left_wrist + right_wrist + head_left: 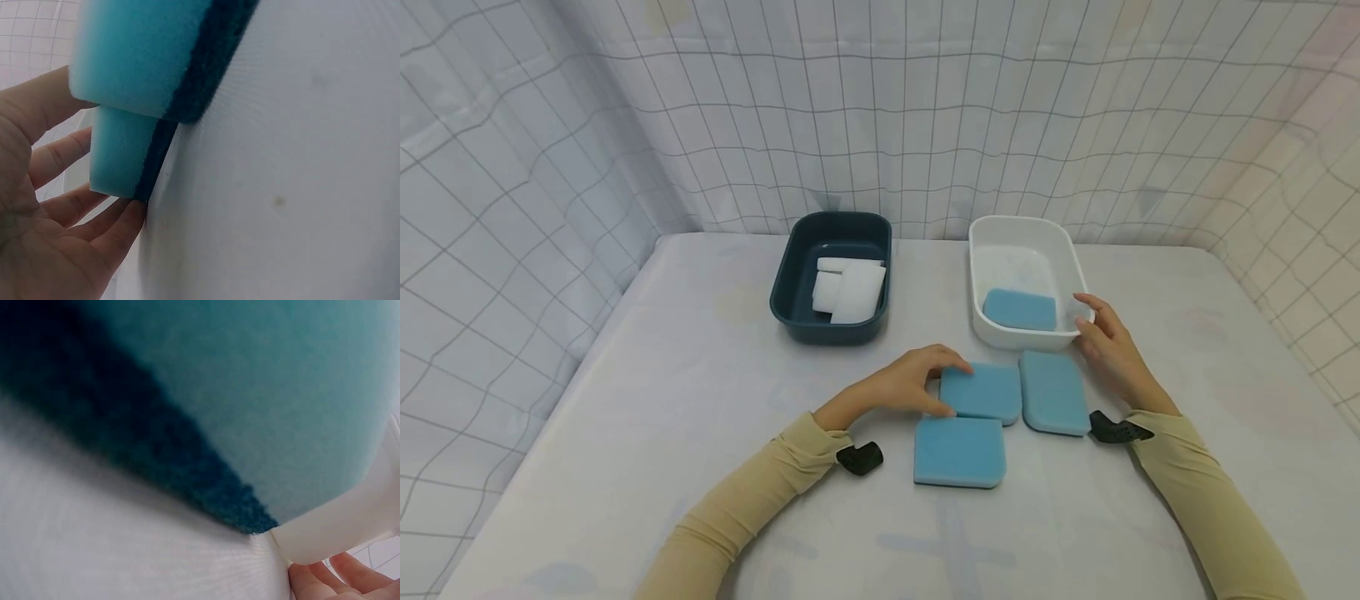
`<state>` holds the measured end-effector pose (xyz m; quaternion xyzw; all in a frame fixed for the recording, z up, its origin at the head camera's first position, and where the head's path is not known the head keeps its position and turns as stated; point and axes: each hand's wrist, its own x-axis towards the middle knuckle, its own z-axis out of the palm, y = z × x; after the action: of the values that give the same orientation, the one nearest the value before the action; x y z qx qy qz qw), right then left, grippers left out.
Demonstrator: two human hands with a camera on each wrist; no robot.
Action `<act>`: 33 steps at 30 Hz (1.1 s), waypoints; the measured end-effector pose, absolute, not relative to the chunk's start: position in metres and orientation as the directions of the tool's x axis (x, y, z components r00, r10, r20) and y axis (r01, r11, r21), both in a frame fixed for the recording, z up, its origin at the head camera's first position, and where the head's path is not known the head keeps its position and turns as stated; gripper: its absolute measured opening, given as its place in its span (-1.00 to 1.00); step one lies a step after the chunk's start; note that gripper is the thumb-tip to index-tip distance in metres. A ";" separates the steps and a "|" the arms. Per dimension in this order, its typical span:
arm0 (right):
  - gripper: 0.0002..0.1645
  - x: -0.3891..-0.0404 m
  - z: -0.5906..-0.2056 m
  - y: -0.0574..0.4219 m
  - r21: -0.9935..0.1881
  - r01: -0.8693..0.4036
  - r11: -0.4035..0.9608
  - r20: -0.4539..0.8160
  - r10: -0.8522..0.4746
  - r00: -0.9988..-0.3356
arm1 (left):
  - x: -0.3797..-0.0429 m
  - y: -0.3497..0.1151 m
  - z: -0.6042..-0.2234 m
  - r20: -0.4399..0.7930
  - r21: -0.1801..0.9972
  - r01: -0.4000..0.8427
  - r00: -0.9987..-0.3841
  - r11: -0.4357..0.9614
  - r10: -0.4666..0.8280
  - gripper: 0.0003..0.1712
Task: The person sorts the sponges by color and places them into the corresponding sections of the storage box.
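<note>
Three blue sponges with dark scouring undersides lie on the table. My left hand (913, 382) holds the far-left sponge (985, 392) by its left end, index finger along the far edge and thumb at the near corner. Directly below it lies the near sponge (959, 452), which looms large in the left wrist view. To the right, a third sponge (1054, 393) lies lengthwise. My right hand (1108, 346) grips the near right corner of a white container (1026, 340), fingertips over its rim. Inside it lies another blue sponge (1019, 309).
A dark blue container (829, 333) with several white sponge blocks (857, 293) stands at the back left. White gridded curtains (917, 117) hang behind and on both sides of the table (700, 333).
</note>
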<state>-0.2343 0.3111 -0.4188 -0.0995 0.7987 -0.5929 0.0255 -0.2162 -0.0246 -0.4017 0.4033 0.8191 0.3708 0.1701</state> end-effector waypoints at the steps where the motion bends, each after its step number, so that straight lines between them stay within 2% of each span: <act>1: -0.43 -0.234 -0.419 0.311 -0.952 -0.127 0.278 0.076 -0.188 -0.979 | -0.216 -0.025 -0.402 0.030 0.740 0.544 -0.614 0.396 0.788 -0.37; 11: -0.41 -0.233 -0.420 0.309 -0.976 -0.122 0.179 0.081 -0.219 -0.972 | -0.218 -0.027 -0.407 0.075 0.708 0.596 -0.598 0.379 0.798 -0.42; 15: -0.40 -0.234 -0.421 0.309 -0.975 -0.125 0.186 0.082 -0.223 -0.971 | -0.218 -0.026 -0.407 0.089 0.698 0.609 -0.596 0.377 0.798 -0.42; 20: -0.44 -0.233 -0.422 0.311 -0.965 -0.143 0.221 0.100 -0.195 -0.976 | -0.219 -0.026 -0.405 0.080 0.707 0.596 -0.602 0.381 0.794 -0.42; 33: -0.41 -0.234 -0.421 0.311 -0.985 -0.128 0.119 0.098 -0.229 -0.968 | -0.220 -0.031 -0.398 0.071 0.715 0.578 -0.619 0.393 0.782 -0.41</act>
<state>-0.2343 0.3115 -0.4205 -0.1196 0.7470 -0.6529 0.0387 -0.2203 -0.0309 -0.3980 0.4133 0.8227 0.3644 0.1396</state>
